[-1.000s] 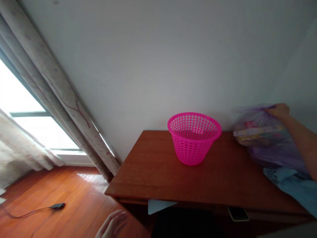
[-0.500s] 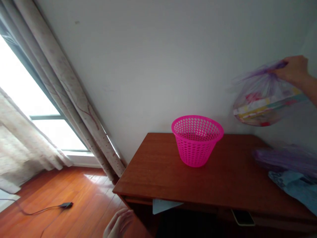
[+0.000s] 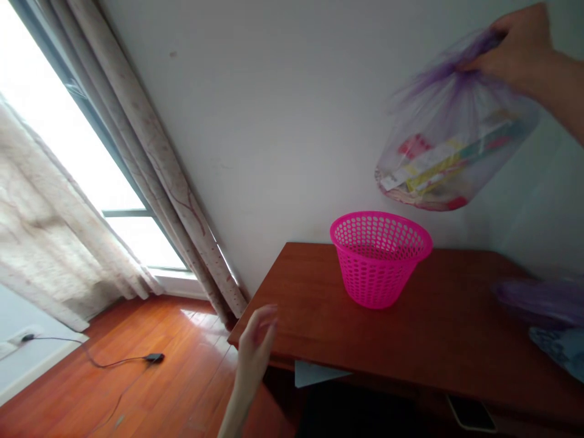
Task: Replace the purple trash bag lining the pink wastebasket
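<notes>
My right hand (image 3: 520, 45) is closed round the gathered neck of a see-through purple plastic bag (image 3: 449, 131). Wrappers or packets in red, yellow, white and teal lie in the bag's bottom; their exact kind does not show. The bag hangs in the air above and a little right of a bright pink basket (image 3: 374, 283) with holes in its walls, which stands upright on the brown desk (image 3: 310, 298). No contents show through the basket's mouth. My left hand (image 3: 258, 340) hovers by the desk's front left corner, fingers bent and apart, holding nothing.
More purple plastic (image 3: 542, 301) and a light blue cloth-like item (image 3: 561, 350) lie at the desk's right end. A phone (image 3: 469, 413) and a pale sheet (image 3: 319, 374) poke out below the desktop. A black adapter (image 3: 154, 358) with a cord lies on the floor near the curtain (image 3: 168, 170).
My right hand has raised the bag and carried it leftward, nearer the basket. My left hand has come up from the lower edge to the desk's corner. The view has shifted slightly.
</notes>
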`<state>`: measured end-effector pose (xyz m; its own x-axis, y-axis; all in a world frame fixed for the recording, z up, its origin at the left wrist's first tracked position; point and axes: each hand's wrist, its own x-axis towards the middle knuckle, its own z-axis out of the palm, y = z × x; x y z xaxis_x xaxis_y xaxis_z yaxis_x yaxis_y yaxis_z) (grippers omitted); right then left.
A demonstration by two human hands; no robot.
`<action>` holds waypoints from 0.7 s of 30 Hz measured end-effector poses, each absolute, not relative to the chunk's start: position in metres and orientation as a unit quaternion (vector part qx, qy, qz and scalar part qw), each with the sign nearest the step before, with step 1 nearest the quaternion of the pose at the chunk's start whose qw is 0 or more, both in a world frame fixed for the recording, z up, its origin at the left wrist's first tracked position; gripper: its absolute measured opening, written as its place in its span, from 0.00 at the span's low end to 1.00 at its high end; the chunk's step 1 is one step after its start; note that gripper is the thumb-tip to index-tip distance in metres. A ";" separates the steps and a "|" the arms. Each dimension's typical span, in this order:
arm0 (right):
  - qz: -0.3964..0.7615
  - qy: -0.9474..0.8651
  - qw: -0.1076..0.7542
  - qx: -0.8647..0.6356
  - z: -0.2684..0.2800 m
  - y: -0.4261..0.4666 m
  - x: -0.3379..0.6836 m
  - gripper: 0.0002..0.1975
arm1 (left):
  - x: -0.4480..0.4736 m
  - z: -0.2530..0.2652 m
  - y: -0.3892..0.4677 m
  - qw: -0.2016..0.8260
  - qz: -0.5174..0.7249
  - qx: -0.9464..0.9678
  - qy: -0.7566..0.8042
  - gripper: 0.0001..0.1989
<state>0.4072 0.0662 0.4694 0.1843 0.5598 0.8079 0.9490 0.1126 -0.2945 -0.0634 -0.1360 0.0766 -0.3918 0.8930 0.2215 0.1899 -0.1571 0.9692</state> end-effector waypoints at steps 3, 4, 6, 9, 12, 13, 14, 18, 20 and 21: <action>-0.262 -0.631 0.449 -0.576 0.459 0.081 0.386 0.46 | -0.032 0.115 -0.096 0.107 0.482 0.731 0.470 0.20; -0.265 -0.640 0.439 -0.572 0.454 0.085 0.379 0.45 | -0.019 0.128 -0.084 0.058 0.431 0.794 0.425 0.23; -0.275 -0.657 0.406 -0.572 0.444 0.090 0.366 0.43 | 0.008 0.151 -0.059 -0.026 0.343 0.872 0.349 0.28; -0.309 -0.699 0.316 -0.562 0.426 0.092 0.346 0.37 | 0.037 0.166 -0.030 -0.093 0.271 0.903 0.322 0.32; -0.331 -0.728 0.246 -0.547 0.404 0.094 0.333 0.35 | 0.051 0.160 -0.014 -0.114 0.235 0.910 0.323 0.33; -0.330 -0.739 0.230 -0.541 0.396 0.095 0.330 0.34 | 0.053 0.155 -0.011 -0.116 0.225 0.913 0.320 0.32; -0.325 -0.750 0.217 -0.533 0.387 0.096 0.328 0.33 | 0.054 0.150 -0.010 -0.118 0.218 0.916 0.316 0.32; -0.275 -0.807 0.203 -0.482 0.349 0.105 0.322 0.21 | 0.054 0.136 -0.010 -0.118 0.203 0.916 0.326 0.31; -0.236 -0.829 0.247 -0.443 0.329 0.112 0.320 0.09 | 0.054 0.133 -0.009 -0.118 0.200 0.911 0.341 0.29; -0.218 -0.840 0.269 -0.418 0.319 0.116 0.319 0.07 | 0.053 0.132 -0.008 -0.117 0.198 0.910 0.346 0.28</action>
<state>0.3189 0.1156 0.3186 -0.5057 0.5843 0.6347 0.8196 0.5552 0.1418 0.0533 -0.0083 0.1320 0.6822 0.5834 0.4407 0.6761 -0.7328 -0.0765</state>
